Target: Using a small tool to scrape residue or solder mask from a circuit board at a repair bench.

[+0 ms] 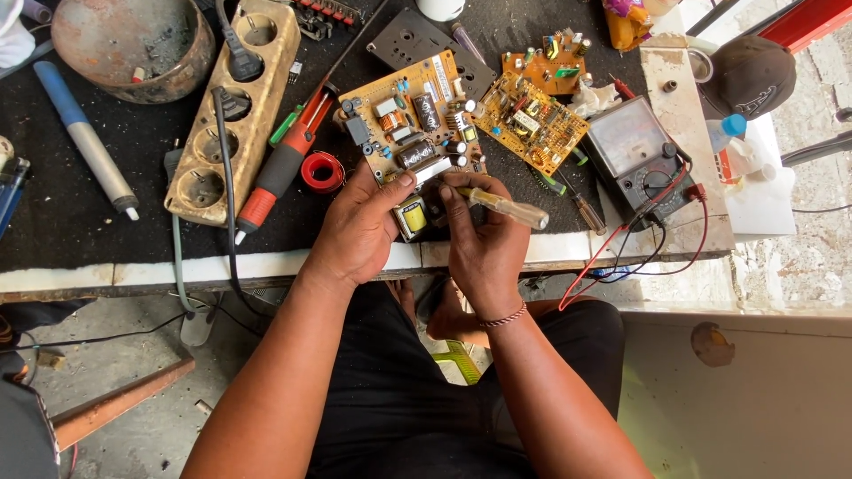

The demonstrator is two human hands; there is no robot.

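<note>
My left hand (359,232) grips the near edge of a tan circuit board (404,120) studded with coils, capacitors and a yellow transformer, tilting it up off the black bench mat. My right hand (484,244) holds a small screwdriver with a clear yellowish handle (510,208), its tip against the board's near corner beside the transformer. Both hands meet at that corner.
Two more orange boards (532,120) lie right of it, then an analog multimeter (635,155) with red and black leads. A wooden socket strip (235,106), red-handled soldering iron (284,164), solder reel (321,171), rusty bowl (133,44) and blue-handled tool (84,137) lie left.
</note>
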